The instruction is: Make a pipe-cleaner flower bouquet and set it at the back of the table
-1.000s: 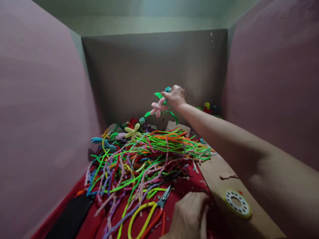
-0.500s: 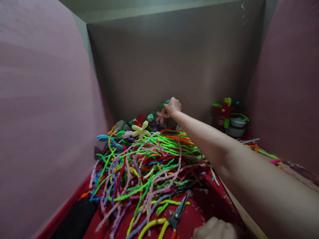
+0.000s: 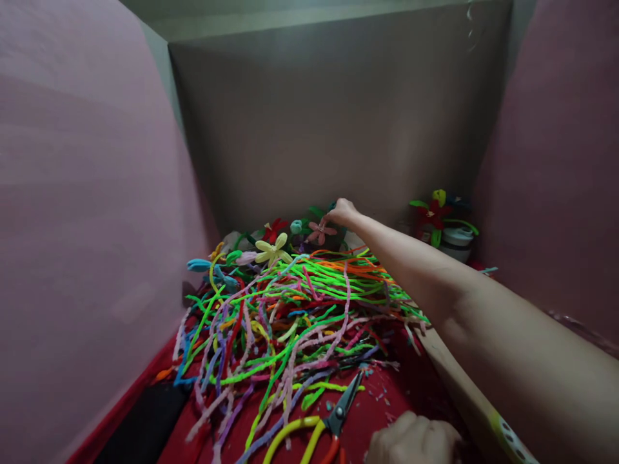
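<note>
My right hand (image 3: 342, 211) reaches far forward to the back wall. Its fingers are pinched together on a small teal pipe-cleaner flower (image 3: 332, 206), mostly hidden behind them. Just below its fingertips is a pink pipe-cleaner flower (image 3: 321, 231), with a pale teal bud (image 3: 296, 226) and a yellow flower (image 3: 273, 250) to the left. My left hand (image 3: 413, 441) is curled into a fist at the bottom edge, knuckles up; whatever it may hold is hidden. Left of that fist, scissors (image 3: 333, 422) with yellow and orange handles lie on the red cloth (image 3: 372, 412).
A large heap of colourful pipe cleaners (image 3: 290, 322) covers the middle. At the back right, a red flower (image 3: 434, 213) stands beside a lidded cup (image 3: 457, 241). A black flat object (image 3: 145, 425) lies at front left. Pink panels (image 3: 87, 212) rise on both sides.
My right hand has moved slightly down and to the right with the teal flower at its fingers. The pink flower has shifted a little right and down. My left fist has risen slightly into view.
</note>
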Demonstrator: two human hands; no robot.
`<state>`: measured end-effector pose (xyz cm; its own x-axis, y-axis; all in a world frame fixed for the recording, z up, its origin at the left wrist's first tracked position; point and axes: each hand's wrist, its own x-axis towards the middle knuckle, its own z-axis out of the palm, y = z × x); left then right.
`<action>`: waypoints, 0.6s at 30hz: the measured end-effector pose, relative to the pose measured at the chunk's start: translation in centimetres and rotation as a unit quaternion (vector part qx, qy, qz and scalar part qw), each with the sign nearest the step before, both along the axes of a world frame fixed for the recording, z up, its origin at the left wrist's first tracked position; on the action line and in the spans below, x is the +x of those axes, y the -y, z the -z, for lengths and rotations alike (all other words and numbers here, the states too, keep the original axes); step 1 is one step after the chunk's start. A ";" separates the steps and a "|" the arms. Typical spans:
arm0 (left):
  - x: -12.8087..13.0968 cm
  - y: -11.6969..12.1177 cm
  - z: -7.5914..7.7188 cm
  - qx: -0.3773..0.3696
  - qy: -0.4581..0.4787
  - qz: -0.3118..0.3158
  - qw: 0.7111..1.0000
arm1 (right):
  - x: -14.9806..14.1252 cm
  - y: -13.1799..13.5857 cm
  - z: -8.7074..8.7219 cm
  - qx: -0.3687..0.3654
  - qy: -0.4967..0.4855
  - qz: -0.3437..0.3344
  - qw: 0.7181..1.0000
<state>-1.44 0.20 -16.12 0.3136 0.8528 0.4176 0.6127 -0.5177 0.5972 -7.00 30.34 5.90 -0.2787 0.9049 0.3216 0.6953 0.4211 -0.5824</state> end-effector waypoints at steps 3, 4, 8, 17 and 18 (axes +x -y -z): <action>0.3 -1.0 0.9 0.016 -0.008 -0.010 1.000 | 1.0 0.2 0.2 -0.010 -0.012 0.003 1.000; 0.4 -1.0 1.1 0.020 -0.010 -0.016 1.000 | 1.4 0.3 0.1 -0.007 -0.019 0.010 1.000; 0.8 -0.1 0.6 0.061 -0.020 -0.056 0.996 | 3.5 1.0 -0.4 0.020 -0.047 0.030 0.998; -0.5 2.1 -5.4 0.151 -0.039 0.012 0.988 | 9.9 6.8 -1.0 0.019 -0.117 -0.016 0.993; -0.7 2.4 -6.1 0.145 -0.032 0.024 0.989 | 10.5 8.1 -1.0 0.013 -0.124 -0.031 0.992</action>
